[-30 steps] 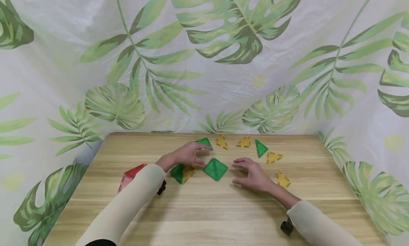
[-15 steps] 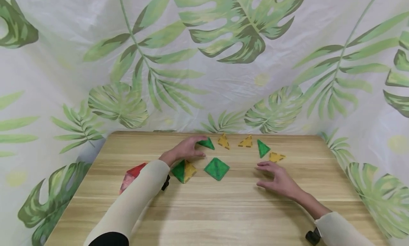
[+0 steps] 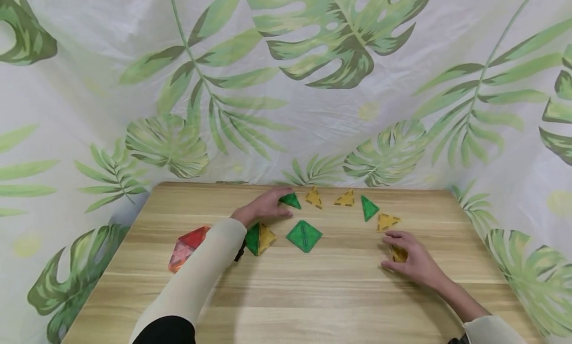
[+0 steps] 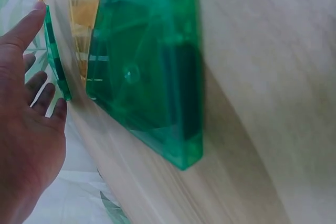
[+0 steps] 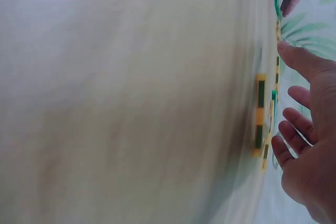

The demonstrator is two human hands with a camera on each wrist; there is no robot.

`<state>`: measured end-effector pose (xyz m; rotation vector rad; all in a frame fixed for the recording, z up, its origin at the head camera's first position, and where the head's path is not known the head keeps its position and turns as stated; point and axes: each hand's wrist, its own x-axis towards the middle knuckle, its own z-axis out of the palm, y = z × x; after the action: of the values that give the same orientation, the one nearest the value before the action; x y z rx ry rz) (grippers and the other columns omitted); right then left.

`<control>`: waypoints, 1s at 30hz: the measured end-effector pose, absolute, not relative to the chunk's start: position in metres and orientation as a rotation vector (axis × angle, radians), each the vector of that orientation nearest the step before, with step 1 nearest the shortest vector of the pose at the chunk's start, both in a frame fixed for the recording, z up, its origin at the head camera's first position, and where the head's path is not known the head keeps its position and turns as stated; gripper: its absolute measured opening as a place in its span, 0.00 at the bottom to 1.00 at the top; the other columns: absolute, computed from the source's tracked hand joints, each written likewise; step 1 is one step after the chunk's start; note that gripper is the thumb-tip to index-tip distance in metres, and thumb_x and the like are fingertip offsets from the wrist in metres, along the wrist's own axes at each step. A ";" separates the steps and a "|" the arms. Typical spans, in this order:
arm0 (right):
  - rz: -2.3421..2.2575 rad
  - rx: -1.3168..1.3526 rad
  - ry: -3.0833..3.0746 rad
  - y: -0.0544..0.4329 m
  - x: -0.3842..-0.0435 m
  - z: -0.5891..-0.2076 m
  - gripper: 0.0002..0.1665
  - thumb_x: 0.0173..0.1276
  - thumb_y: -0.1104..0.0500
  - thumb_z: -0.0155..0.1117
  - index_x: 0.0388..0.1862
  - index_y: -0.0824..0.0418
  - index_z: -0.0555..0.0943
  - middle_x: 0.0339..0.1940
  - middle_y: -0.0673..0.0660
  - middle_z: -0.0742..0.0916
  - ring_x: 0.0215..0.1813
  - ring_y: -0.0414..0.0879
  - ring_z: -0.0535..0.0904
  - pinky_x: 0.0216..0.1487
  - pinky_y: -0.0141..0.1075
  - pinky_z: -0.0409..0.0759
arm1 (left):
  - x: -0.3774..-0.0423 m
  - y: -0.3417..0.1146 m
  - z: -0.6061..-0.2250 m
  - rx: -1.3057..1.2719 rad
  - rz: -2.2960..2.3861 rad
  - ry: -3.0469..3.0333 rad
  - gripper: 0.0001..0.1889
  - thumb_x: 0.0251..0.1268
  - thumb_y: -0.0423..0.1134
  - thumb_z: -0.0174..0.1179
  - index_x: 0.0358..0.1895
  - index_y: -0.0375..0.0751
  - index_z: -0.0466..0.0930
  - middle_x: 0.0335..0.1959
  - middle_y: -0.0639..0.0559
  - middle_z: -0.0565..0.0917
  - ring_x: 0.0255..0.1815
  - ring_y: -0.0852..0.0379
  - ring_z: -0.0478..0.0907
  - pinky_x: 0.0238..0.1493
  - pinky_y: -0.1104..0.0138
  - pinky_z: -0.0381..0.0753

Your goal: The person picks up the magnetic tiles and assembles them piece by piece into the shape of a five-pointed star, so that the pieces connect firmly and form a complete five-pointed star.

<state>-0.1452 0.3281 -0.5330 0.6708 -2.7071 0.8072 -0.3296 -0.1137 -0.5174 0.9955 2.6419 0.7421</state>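
Observation:
At the back of the table, my left hand (image 3: 266, 205) is over a green triangular magnetic tile (image 3: 292, 200), covering part of it. In the left wrist view its thumb and fingers are spread beside that tile (image 4: 54, 56); whether they touch it I cannot tell. My right hand (image 3: 413, 259) hovers around a yellow triangular tile (image 3: 399, 254), partly hidden behind the fingers. The right wrist view has this yellow tile (image 5: 260, 114) on the table, apart from the loosely bent fingers. Between the hands lies a green diamond of two triangles (image 3: 304, 236).
A green-and-yellow tile pair (image 3: 260, 239) sits near the left wrist. Red and pink tiles (image 3: 187, 247) lie farther left, partly behind the sleeve. Along the back are a yellow triangle (image 3: 314, 198), another yellow triangle (image 3: 344, 198), a green triangle (image 3: 370, 208) and a yellow triangle (image 3: 387, 222).
My right hand has moved rightward from beside the green diamond to the yellow triangle at the right. My left hand has shifted slightly at the back green triangle. The view has drifted slightly.

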 end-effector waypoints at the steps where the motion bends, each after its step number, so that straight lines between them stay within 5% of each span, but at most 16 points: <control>1: 0.802 0.660 -2.707 0.330 -0.144 -0.534 0.35 0.51 0.54 0.90 0.57 0.65 0.88 0.63 0.63 0.85 0.64 0.64 0.80 0.66 0.23 0.66 | -0.330 -0.113 -0.518 0.994 0.731 2.644 0.40 0.72 0.45 0.71 0.80 0.33 0.64 0.82 0.35 0.64 0.83 0.36 0.59 0.82 0.48 0.60; 30: 0.797 0.628 -2.750 0.356 -0.130 -0.541 0.39 0.49 0.53 0.91 0.60 0.65 0.87 0.62 0.63 0.86 0.61 0.65 0.81 0.62 0.12 0.58 | -0.327 -0.111 -0.518 1.124 0.611 2.678 0.28 0.74 0.40 0.69 0.72 0.31 0.76 0.74 0.36 0.75 0.78 0.37 0.68 0.80 0.48 0.65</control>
<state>-0.1298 0.3562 -0.5409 0.6279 -2.7503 0.7966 -0.3271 -0.1113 -0.5176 1.1239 2.6778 0.6108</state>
